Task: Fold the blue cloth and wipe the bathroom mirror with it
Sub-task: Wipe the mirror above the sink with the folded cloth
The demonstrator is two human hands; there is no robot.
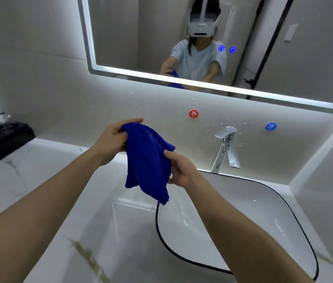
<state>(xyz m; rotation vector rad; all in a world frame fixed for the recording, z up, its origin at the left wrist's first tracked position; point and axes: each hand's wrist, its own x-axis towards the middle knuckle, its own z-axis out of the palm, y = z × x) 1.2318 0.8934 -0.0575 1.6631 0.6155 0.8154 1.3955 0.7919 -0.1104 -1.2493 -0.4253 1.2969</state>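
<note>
The blue cloth (148, 162) hangs bunched in the air above the counter, its lower corner dangling near the basin's left rim. My left hand (111, 139) grips the cloth's top edge with thumb and curled fingers. My right hand (180, 169) pinches its right edge lower down. The bathroom mirror (284, 48), framed by a lit white strip, hangs on the wall above and beyond both hands. It reflects a person holding the cloth.
A white basin with a black rim (218, 219) sits on the marble counter (39, 180) at lower right. A chrome tap (225, 149) stands behind it. A black tray (0, 139) lies at far left. Red (193, 113) and blue (271, 126) round stickers mark the wall.
</note>
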